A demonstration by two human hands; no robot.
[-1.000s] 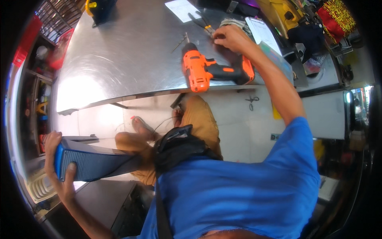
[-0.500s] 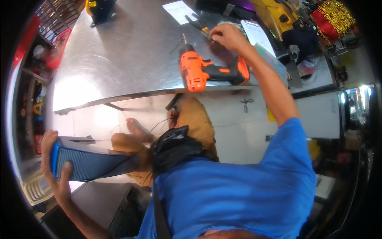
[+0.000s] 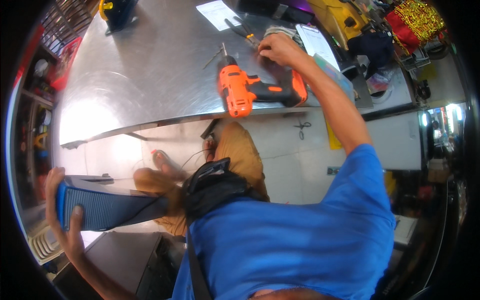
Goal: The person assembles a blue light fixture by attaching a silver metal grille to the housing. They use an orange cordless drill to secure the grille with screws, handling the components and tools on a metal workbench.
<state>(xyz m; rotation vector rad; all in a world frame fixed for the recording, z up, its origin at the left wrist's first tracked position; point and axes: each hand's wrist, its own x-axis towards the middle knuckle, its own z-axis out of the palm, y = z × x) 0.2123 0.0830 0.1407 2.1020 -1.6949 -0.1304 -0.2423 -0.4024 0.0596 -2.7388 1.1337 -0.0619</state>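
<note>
Sideways, ribbed case (image 3: pixel 102 209) (blue end (image 3: pixel 61 204) leftward).

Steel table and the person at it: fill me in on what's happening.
The left hand grips one end of a ribbed, blue-edged dark casing. The right hand is over the steel table, at the near end of the pliers; whether it grips them is unclear. The orange-and-black cordless drill lies by the table's near edge, bit pointing away.

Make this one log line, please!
left hand: gripping ribbed blue-edged case | right hand: by pliers | orange drill: lying on metal table
</note>
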